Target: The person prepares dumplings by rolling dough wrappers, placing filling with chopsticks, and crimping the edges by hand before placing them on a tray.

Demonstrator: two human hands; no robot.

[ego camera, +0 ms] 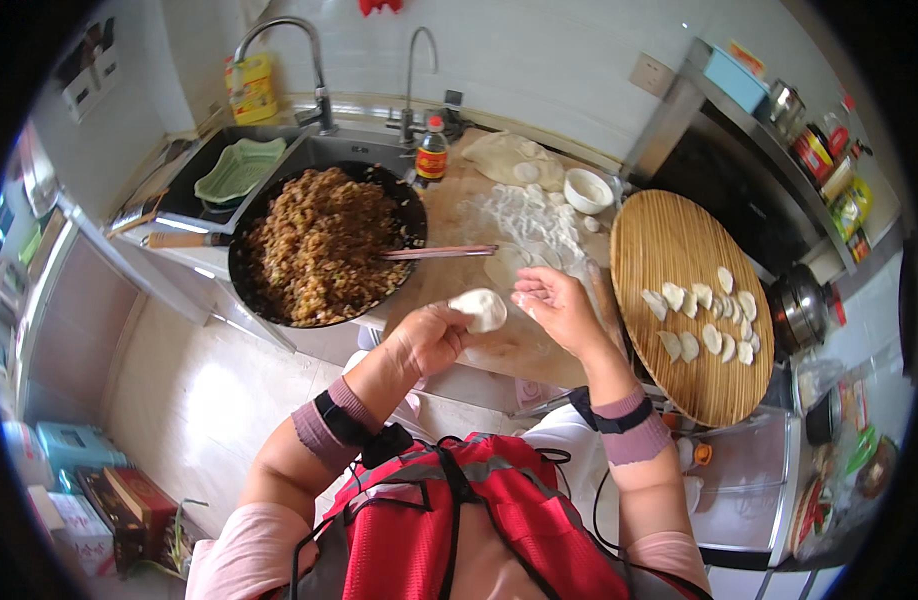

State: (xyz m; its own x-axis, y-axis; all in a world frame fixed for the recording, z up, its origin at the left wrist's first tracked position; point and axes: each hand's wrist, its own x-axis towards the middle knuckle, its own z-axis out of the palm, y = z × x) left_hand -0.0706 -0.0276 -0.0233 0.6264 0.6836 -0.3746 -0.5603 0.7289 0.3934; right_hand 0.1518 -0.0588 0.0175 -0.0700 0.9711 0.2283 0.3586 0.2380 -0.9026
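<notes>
Between the thumb and fingers of my left hand (430,339) is a round dough wrapper (480,310), over the front part of the floured wooden board (444,285). Just right of it my right hand (555,304) is raised, fingers apart and dusted with flour, holding nothing. At the left, a black pan (238,289) is heaped with chopped filling (324,240), and a pair of chopsticks (451,253) sticks out of it to the right. Several dumplings (690,346) lie on the round bamboo tray (654,232) at the right. A rolling pin (604,300) lies partly hidden behind my right forearm.
Behind the board's middle stand a capped bottle (432,150) and, further right, a white bowl (588,191) beside a lump of dough (513,159). The sink (346,150) holds a green basket (238,171). A metal pot (802,309) stands right of the tray.
</notes>
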